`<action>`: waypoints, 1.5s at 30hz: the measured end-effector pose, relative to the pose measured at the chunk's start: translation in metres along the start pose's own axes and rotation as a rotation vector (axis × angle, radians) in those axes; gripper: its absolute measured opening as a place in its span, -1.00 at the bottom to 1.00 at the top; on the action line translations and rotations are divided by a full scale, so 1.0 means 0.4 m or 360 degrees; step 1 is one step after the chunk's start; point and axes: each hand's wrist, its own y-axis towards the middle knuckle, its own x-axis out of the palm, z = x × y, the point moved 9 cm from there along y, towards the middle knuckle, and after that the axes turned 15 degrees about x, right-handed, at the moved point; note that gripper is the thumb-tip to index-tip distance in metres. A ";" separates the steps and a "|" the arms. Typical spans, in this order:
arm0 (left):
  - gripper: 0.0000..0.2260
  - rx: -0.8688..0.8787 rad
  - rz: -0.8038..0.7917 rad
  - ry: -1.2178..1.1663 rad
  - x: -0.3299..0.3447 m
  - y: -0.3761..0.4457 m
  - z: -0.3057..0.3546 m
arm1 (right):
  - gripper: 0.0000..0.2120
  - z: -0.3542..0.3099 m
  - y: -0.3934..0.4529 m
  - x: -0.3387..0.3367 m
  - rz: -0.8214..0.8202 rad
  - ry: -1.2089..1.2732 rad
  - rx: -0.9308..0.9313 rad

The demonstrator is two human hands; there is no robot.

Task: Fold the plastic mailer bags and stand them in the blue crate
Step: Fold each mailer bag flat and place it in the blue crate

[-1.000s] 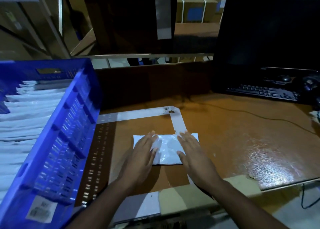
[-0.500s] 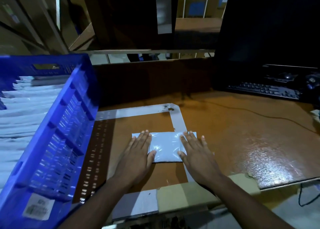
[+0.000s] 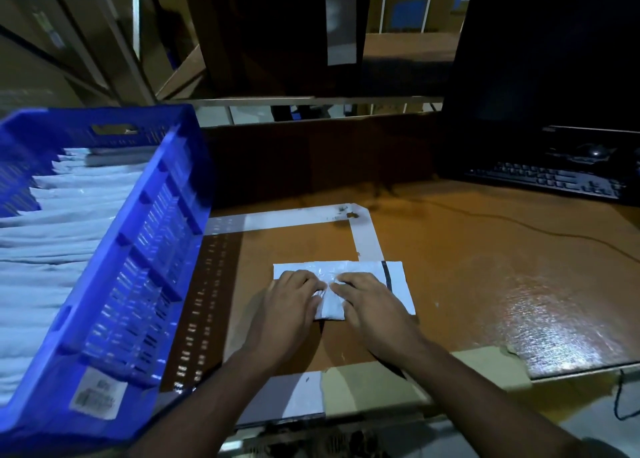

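While your left hand (image 3: 290, 302) and right hand (image 3: 370, 303) lie side by side on the white mailer bag (image 3: 398, 284), their fingers curl down onto its crinkled middle, pressing or pinching it; you cannot tell which. That bag lies flat on the brown table (image 3: 485, 267), right of the blue crate (image 3: 145, 250), where folded bags (image 3: 55, 243) stand in a row.

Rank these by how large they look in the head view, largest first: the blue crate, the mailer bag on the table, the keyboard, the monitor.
1. blue crate, though nearness to the camera inflates it
2. monitor
3. keyboard and mailer bag: they look about alike, and hands hide part of the bag, so left unranked
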 end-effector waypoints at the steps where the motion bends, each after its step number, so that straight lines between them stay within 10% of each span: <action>1: -0.81 0.0013 -0.0012 -0.0005 0.003 -0.004 0.006 | -0.61 0.000 -0.008 -0.003 0.0032 -0.0005 -0.0007; 27: -0.91 -0.0427 0.0067 -0.0248 -0.009 0.021 -0.048 | -0.63 0.058 -0.027 -0.015 -0.0085 0.0437 0.0200; 32: -0.60 -0.0213 -0.0131 0.0339 0.031 -0.012 -0.041 | -0.50 0.094 -0.036 0.001 0.0143 -0.0234 0.0268; 45: -0.32 -0.0168 -0.0353 0.0028 0.062 -0.026 -0.071 | -0.40 0.124 -0.007 0.006 -0.0067 -0.0282 0.0272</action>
